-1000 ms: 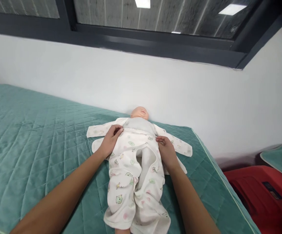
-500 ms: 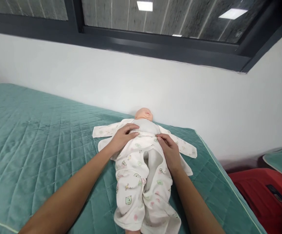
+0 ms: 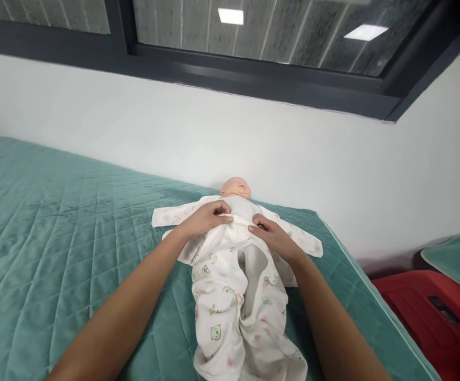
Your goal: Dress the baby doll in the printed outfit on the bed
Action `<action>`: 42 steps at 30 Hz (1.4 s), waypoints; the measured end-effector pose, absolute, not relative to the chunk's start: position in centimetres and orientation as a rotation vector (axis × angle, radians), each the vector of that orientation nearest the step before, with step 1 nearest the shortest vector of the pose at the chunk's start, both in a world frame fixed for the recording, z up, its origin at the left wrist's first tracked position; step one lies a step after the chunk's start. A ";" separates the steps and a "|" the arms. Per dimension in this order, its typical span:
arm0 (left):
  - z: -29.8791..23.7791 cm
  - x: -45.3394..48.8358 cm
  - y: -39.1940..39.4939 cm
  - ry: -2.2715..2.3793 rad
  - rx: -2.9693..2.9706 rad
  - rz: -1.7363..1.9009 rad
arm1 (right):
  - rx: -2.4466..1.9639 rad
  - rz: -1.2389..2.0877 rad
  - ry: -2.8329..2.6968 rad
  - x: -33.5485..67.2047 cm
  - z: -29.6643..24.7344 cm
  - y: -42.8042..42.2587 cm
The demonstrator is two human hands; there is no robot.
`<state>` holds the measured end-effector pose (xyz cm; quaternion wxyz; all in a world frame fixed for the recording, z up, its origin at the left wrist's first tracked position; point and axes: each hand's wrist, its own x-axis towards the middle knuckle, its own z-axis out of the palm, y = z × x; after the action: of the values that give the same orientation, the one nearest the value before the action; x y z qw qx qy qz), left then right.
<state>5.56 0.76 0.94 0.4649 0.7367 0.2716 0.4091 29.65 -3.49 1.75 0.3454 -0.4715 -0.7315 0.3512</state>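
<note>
A baby doll (image 3: 236, 188) lies on its back on a green quilted bed (image 3: 55, 222), head towards the white wall. It wears white printed trousers (image 3: 230, 296) and lies on an open white printed top (image 3: 293, 235) with sleeves spread out. My left hand (image 3: 206, 218) pinches the trousers' waistband at the doll's left side of the view, fingers closed on the cloth. My right hand (image 3: 271, 236) grips the waistband on the other side. Both hands sit at the doll's grey belly (image 3: 241, 207).
A white wall (image 3: 230, 137) runs right behind the doll's head, under a dark window frame (image 3: 253, 79). The bed's right edge (image 3: 357, 275) drops off beside the doll. A red object (image 3: 424, 317) stands low at the right, with another green cushion (image 3: 456, 262) behind it.
Both hands have slid up the doll's body from the hips to the belly, drawing the waistband of the trousers higher. The view has shifted slightly.
</note>
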 end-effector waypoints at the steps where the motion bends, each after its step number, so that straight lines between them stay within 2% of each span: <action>1: 0.9 5.6 1.2 0.671 1.795 0.996 | -1.210 0.923 -1.916 29.7 1.9 -3.1; 9: 0.3 6.8 4.9 0.858 1.799 0.959 | -1.190 1.344 -1.371 30.2 0.4 0.6; 14: 0.5 7.0 4.8 0.894 1.825 0.969 | -1.074 1.444 -1.156 30.1 -0.1 0.8; 24: -0.3 7.2 1.9 1.273 1.937 1.145 | -1.124 1.248 -1.149 31.6 -1.1 -0.9; 30: -1.3 5.9 0.3 1.494 2.211 1.144 | -1.203 1.063 -1.112 31.3 -1.7 -1.9; 42: -1.9 6.1 -0.1 1.866 2.197 0.660 | -1.333 1.127 -1.652 32.9 0.2 -4.6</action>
<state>6.09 -0.09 -1.87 0.0918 0.7398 0.6283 0.2224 32.91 -4.65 0.22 0.3607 -0.5174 -0.6409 0.4374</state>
